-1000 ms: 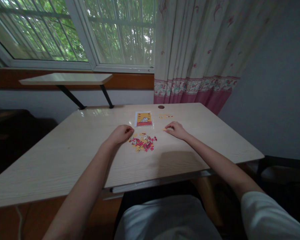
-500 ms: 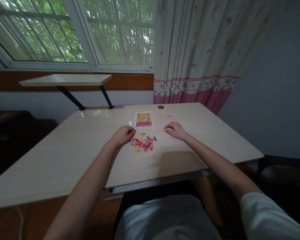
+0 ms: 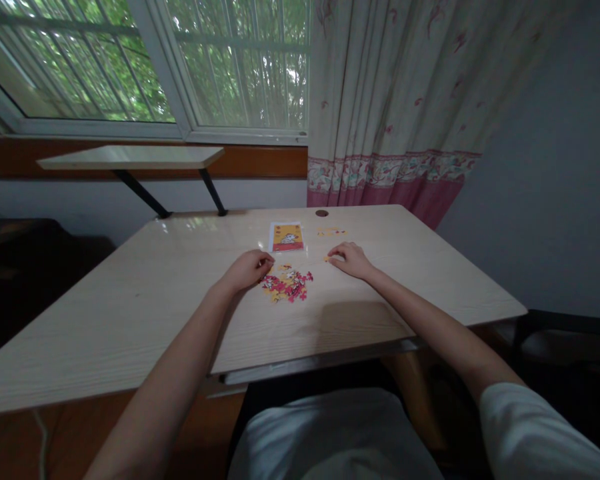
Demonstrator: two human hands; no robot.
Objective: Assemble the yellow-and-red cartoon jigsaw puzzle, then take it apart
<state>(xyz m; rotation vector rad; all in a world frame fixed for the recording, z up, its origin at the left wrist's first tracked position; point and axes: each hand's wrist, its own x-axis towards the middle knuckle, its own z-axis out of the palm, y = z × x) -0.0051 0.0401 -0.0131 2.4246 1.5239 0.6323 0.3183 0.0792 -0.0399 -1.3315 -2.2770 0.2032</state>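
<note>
A loose pile of red, yellow and white jigsaw puzzle pieces [image 3: 289, 285] lies on the table. At the pile's left edge is my left hand [image 3: 253, 268], its fingers curled together; whatever they may hold is hidden. My right hand [image 3: 350, 259] rests on the tabletop to the right of the pile, with thumb and fingers pinched on a small yellow puzzle piece [image 3: 327, 258]. Behind the pile lies a picture card [image 3: 287, 237] in yellow and red with a white animal on it. Several yellow pieces [image 3: 333, 233] are laid in rows to the right of the card.
The pale wooden table [image 3: 145, 300] has a round brown cable hole [image 3: 321, 213] near its back edge. A raised shelf [image 3: 135, 158] on black supports stands at the back left. Beyond are a barred window and a patterned curtain [image 3: 380, 133].
My left hand has shifted very slightly to the right at the pile's edge. My right hand stays in place with the yellow piece.
</note>
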